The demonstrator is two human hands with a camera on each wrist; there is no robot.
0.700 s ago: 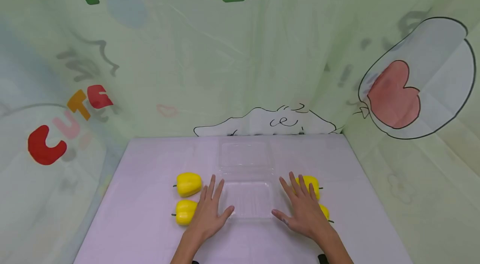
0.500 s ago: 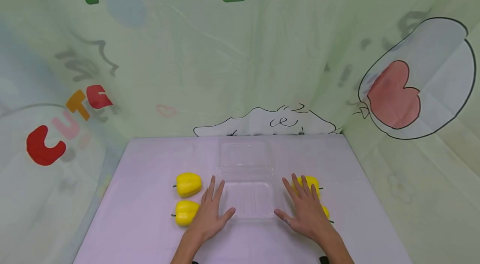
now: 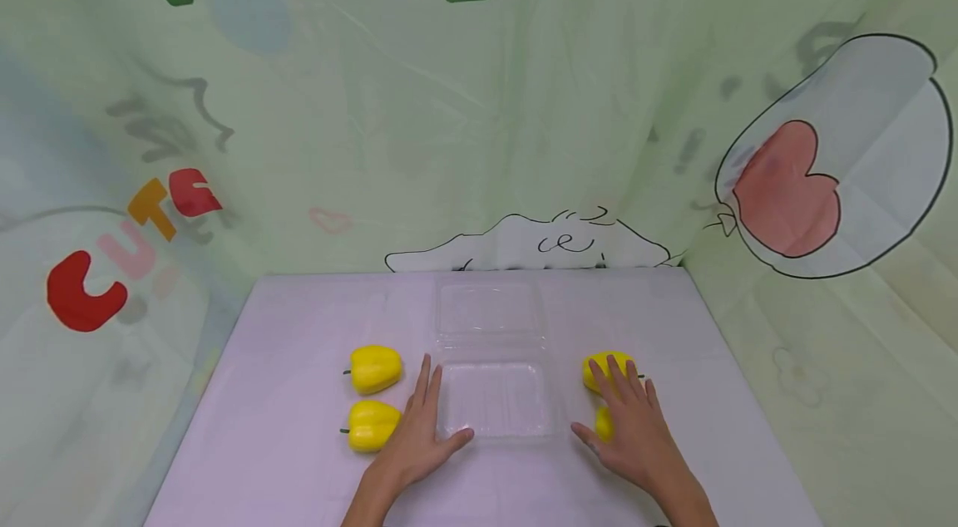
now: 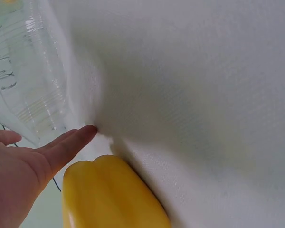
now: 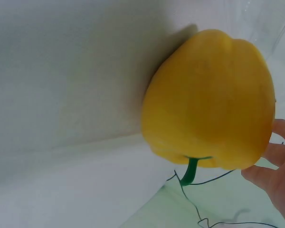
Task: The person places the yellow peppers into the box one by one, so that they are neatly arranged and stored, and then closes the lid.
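A clear plastic clamshell box [image 3: 494, 401] lies at mid-table with its lid [image 3: 490, 312] folded back. My left hand [image 3: 421, 435], fingers straight, is at the box's left side; it holds nothing. Left of it are two yellow bell peppers, an upper one [image 3: 376, 369] and a lower one [image 3: 369, 426] partly covered by the hand. My right hand [image 3: 636, 435] spreads its fingers over two more yellow bell peppers, the far one [image 3: 593, 378] and the near one [image 3: 603, 424], mostly hidden. The right wrist view has a pepper [image 5: 211, 99] beside the fingers; contact is unclear.
A pale lilac cloth covers the table [image 3: 299, 311]. Green printed curtains [image 3: 464, 128] hang behind it and along both sides, close to its edges.
My right hand has moved right, away from the box, and over the right-hand peppers. My left hand has shifted slightly down. Box and peppers stay where they were.
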